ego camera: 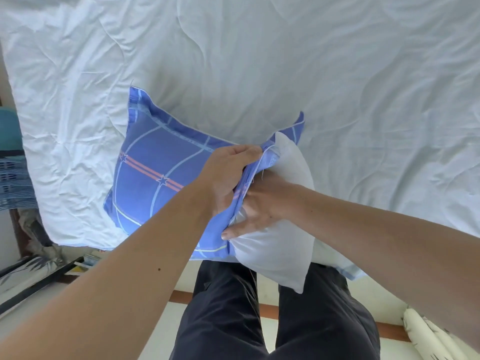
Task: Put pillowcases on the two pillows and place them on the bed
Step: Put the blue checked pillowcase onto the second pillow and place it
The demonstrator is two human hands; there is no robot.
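While the left hand (pixel 228 175) pinches the pillowcase (pixel 153 178) hem, blue case lying on the white bed (pixel 259 61) at 9 o'clock of the hands, right hand (pixel 262 206) spread, pressing the white pillow (pixel 280 245), half out at 5 o'clock, dark trousers (pixel 226 307) below

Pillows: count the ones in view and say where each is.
1. The white pillow lies at the bed's near edge, partly inside the blue pillowcase. A second pillow is not in view.

Pillow (pixel 275 245) half inside pillowcase (pixel 153 175), right end out, on bed (pixel 259 61).
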